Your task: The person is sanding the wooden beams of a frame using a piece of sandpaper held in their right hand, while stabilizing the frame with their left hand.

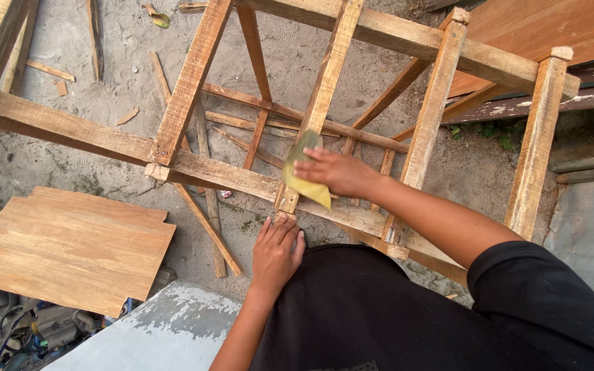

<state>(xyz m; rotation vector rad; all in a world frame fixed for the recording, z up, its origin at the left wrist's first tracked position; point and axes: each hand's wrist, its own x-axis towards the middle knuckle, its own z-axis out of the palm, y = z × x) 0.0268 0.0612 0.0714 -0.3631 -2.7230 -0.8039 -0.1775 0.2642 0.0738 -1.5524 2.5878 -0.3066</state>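
Right hand [335,172] clamped on folded yellow-green sandpaper sheet [302,173], pressed vs. upright slat of bare wooden frame [70,127]. Left hand [276,251] flat, fingers together, bracing rail w/ fingertips. Best: stroke along grain, even pressure.

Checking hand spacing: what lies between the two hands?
In the head view, only a wooden frame rail separates the left hand from the right hand pressing yellow sandpaper.

At frame centre the right hand [335,172] presses yellow sandpaper [302,172] against a slat [324,89] of the wooden frame [70,127]. Below it, the left hand [276,251] rests open-fingered against the frame's rail. A plywood sheet [70,247] lies lower left.
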